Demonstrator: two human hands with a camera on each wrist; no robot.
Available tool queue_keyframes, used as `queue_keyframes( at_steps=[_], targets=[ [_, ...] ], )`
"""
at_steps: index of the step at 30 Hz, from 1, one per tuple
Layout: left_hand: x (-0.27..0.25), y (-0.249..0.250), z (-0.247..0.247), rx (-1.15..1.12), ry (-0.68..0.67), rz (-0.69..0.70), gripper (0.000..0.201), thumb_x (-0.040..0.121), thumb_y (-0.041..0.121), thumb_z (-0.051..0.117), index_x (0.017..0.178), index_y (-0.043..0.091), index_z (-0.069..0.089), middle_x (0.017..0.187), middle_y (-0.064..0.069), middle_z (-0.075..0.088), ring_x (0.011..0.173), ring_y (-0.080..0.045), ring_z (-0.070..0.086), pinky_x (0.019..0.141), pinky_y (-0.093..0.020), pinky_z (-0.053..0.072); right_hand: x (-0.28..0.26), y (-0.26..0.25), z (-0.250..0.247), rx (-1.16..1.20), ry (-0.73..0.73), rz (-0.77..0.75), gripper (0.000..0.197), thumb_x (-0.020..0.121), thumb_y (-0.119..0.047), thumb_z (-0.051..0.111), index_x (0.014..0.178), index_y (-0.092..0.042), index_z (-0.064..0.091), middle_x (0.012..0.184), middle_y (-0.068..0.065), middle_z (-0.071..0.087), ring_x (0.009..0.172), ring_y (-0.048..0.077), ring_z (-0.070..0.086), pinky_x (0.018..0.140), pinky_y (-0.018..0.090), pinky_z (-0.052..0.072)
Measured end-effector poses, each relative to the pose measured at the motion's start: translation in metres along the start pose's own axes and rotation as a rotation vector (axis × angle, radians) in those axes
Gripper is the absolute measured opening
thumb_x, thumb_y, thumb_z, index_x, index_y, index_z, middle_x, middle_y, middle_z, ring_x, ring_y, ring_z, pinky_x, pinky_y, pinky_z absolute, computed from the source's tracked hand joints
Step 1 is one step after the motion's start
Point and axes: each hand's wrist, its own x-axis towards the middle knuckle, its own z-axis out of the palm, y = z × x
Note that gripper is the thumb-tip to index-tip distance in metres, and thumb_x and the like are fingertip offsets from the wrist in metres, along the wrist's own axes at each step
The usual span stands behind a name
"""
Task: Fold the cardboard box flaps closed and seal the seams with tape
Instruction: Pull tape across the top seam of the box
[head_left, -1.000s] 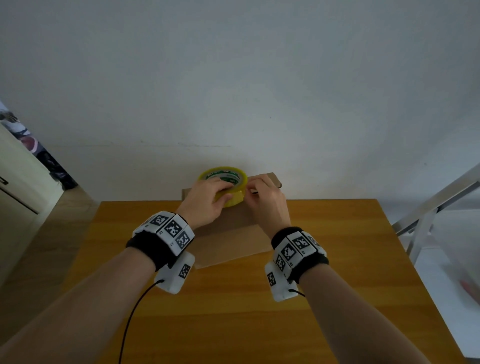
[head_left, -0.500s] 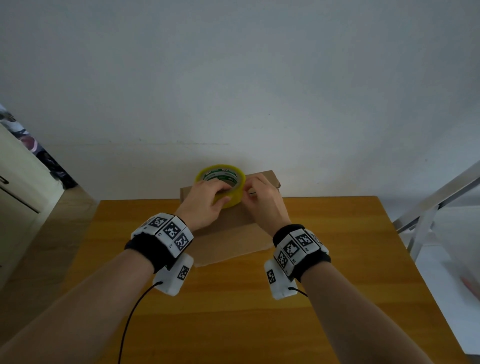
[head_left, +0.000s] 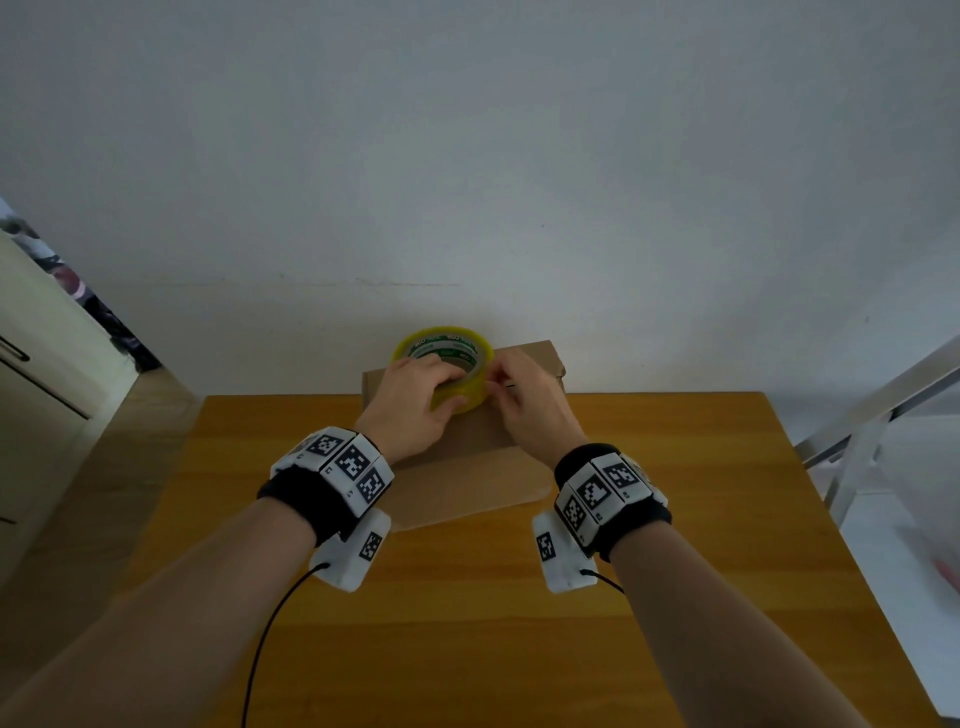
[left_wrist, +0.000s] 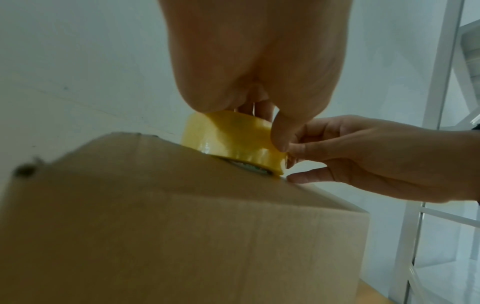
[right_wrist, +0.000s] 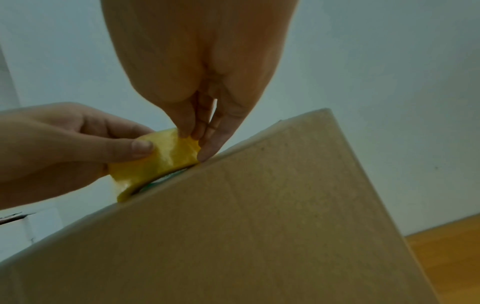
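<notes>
A brown cardboard box (head_left: 467, 457) stands on the wooden table (head_left: 467, 623) against the wall, its top flaps folded down. A yellow tape roll (head_left: 447, 358) rests tilted on the box top near its far edge. My left hand (head_left: 415, 400) grips the roll, thumb on the outer band. My right hand (head_left: 524, 400) pinches at the roll's right rim with its fingertips, seemingly at the tape's loose end. The left wrist view shows the tape roll (left_wrist: 233, 139), the right hand (left_wrist: 363, 160) and the box (left_wrist: 182, 236). The right wrist view shows the tape roll (right_wrist: 161, 164) above the box (right_wrist: 233, 236).
A white wall rises right behind the box. A metal frame (head_left: 872, 415) stands to the right of the table. A pale cabinet (head_left: 36, 374) is at the left. Bare tabletop lies between the box and me.
Both hands and the roll have shifted slightly left and away on the box top. The right fingers have closed in on the roll's rim.
</notes>
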Motion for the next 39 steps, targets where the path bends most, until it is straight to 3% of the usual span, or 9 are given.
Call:
queue_keyframes(
  at_steps=[3,5,11,14,17,23,27,33,39],
  targets=[
    [0.004,0.0,-0.001,-0.021,0.052,-0.041,0.031,0.088,0.022,0.06,0.115,0.008,0.061,0.114,-0.007,0.062,0.109,-0.024,0.053,0.101,-0.035,0.033,-0.002,-0.001,0.006,0.006,-0.03,-0.025,0.003,0.09,-0.004,0.056,0.087,-0.005,0.056,0.086,0.003,0.057,0.08,0.017,0.05,0.067,0.022,0.04],
    [0.006,-0.003,-0.002,-0.094,0.098,-0.072,0.028,0.087,0.022,0.061,0.111,0.007,0.061,0.111,-0.007,0.062,0.106,-0.023,0.055,0.098,-0.037,0.039,-0.002,0.0,0.007,0.089,0.014,0.108,0.003,0.09,-0.012,0.06,0.09,-0.009,0.059,0.088,0.001,0.06,0.083,0.016,0.054,0.07,0.017,0.042],
    [-0.001,-0.001,-0.005,-0.339,0.144,-0.074,0.019,0.092,0.016,0.053,0.106,0.01,0.042,0.108,-0.01,0.058,0.1,-0.016,0.056,0.082,-0.022,0.042,0.006,-0.001,-0.001,0.644,0.083,0.458,0.019,0.092,-0.018,0.061,0.108,-0.008,0.064,0.102,0.004,0.066,0.099,0.014,0.061,0.087,0.021,0.052],
    [-0.001,0.001,-0.004,-0.382,0.131,-0.056,0.021,0.089,0.009,0.057,0.103,0.008,0.042,0.105,-0.012,0.061,0.099,-0.019,0.06,0.084,-0.03,0.049,0.008,-0.006,-0.002,0.877,0.031,0.571,0.027,0.096,-0.021,0.053,0.111,-0.003,0.065,0.11,0.011,0.067,0.109,0.018,0.061,0.095,0.029,0.051],
    [-0.003,0.005,-0.003,-0.372,0.096,-0.041,0.021,0.087,0.009,0.06,0.098,0.007,0.043,0.099,-0.01,0.064,0.093,-0.017,0.061,0.08,-0.032,0.051,0.008,-0.002,-0.002,0.895,-0.021,0.56,0.032,0.096,-0.024,0.052,0.116,-0.002,0.065,0.117,0.015,0.066,0.114,0.022,0.06,0.099,0.033,0.049],
    [0.0,0.007,0.0,-0.351,0.09,-0.03,0.026,0.082,0.01,0.067,0.085,0.014,0.042,0.083,0.005,0.059,0.079,-0.003,0.058,0.07,-0.008,0.044,0.007,-0.001,-0.003,1.035,-0.038,0.568,0.036,0.094,-0.025,0.057,0.12,-0.001,0.061,0.123,0.018,0.062,0.119,0.026,0.057,0.104,0.039,0.044],
    [-0.001,0.006,0.005,-0.336,0.124,-0.064,0.027,0.08,0.011,0.07,0.086,0.012,0.043,0.077,0.012,0.056,0.075,0.01,0.053,0.066,-0.002,0.041,0.006,-0.003,0.0,1.074,-0.057,0.531,0.032,0.095,-0.017,0.053,0.119,0.004,0.059,0.118,0.022,0.059,0.112,0.025,0.055,0.109,0.044,0.038],
    [0.0,0.006,0.007,-0.301,0.131,-0.079,0.025,0.08,0.016,0.07,0.089,0.01,0.047,0.081,0.006,0.059,0.074,-0.003,0.056,0.065,-0.005,0.042,0.007,-0.006,0.003,1.136,-0.071,0.506,0.031,0.097,-0.009,0.043,0.122,0.007,0.053,0.118,0.026,0.056,0.111,0.027,0.053,0.109,0.043,0.037],
    [-0.002,0.001,0.011,-0.276,0.14,-0.084,0.03,0.083,0.016,0.067,0.107,0.01,0.051,0.096,0.0,0.065,0.084,-0.012,0.06,0.071,-0.014,0.046,0.012,-0.011,0.005,1.167,-0.104,0.487,0.021,0.095,0.003,0.04,0.106,0.0,0.057,0.107,0.022,0.055,0.102,0.031,0.053,0.102,0.045,0.041]
  ],
)
